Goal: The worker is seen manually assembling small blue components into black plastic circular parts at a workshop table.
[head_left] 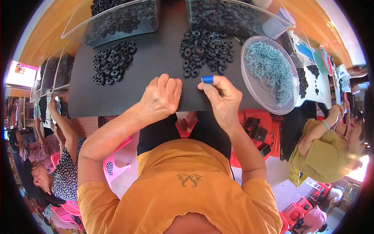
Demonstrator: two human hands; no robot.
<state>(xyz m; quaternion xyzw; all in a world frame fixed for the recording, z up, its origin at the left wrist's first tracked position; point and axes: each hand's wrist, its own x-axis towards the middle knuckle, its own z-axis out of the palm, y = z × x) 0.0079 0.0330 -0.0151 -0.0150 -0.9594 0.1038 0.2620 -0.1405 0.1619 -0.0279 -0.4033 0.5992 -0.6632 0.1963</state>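
Observation:
My left hand [161,95] is closed in a fist over the near part of the dark table [163,50]; its fingers hide whatever they hold. A little to its right, my right hand [225,99] is closed with thumb and forefinger together, a blue finger cover [207,79] on the forefinger. Any small piece in that pinch is too hard to make out. Just beyond my right hand lies a pile of small black plastic parts [208,50]. A second pile of the same parts [113,64] sits farther left. Small pale-blue coil springs [270,64] fill a round clear tray at the right.
The tray's rim [247,82] overhangs the table's right side. Clear bins [128,34] of black parts line the far edge, with another bin [218,19] right of centre. Co-workers sit left and right; a red stool [255,117] stands below the table at right.

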